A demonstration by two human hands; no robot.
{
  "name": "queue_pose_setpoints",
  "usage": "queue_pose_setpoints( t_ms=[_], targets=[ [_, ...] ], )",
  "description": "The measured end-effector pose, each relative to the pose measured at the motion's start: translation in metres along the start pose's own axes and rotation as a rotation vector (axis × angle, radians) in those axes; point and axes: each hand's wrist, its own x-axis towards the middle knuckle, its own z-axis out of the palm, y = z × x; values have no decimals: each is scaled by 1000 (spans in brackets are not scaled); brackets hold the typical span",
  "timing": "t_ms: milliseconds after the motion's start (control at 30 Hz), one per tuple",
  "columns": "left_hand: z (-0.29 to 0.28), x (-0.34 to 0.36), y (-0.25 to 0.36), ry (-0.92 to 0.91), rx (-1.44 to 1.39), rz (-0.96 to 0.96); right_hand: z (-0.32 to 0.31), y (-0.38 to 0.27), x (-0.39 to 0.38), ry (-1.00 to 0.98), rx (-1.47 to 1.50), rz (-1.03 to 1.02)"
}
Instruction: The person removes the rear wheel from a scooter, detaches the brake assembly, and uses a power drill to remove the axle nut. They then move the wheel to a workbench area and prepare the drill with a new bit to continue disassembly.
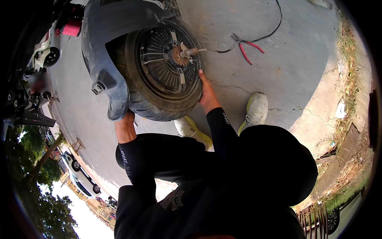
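Note:
A scooter wheel (167, 105) with a black tyre and a dark spoked hub stands tilted in front of me, partly under a scuffed grey fender (104, 53). A rusty sprocket-like ring (180, 56) surrounds the axle (191, 51). My right hand (207, 95) grips the tyre's right side, thumb up along its edge and the other fingers behind it. My left hand (125, 120) reaches in at the lower left, where the fender tip meets the tyre. Its fingers are hidden there. A black cable (227, 50) runs from near the axle end.
Red-handled pliers (247, 50) lie on the grey pavement (278, 36), touching the cable. My shoes (254, 109) are close to the wheel. Parked scooters (45, 55) and a white car (81, 177) stand at the left. A dry grass strip (350, 71) borders the right.

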Motion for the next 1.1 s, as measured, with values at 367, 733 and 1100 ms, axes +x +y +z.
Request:
queue_pose_setpoints(
  t_ms=[367, 733, 1100],
  targets=[
    [97, -94, 34, -98, 597, 103, -67, 30, -67, 335, -323, 10],
    [136, -85, 50, 2, 751, 148, -95, 14, -101, 227, -2002, 301],
    [141, -106, 31, -23, 775, 295, 71, -11, -213, -2217, -2981, 1301]
  ],
)
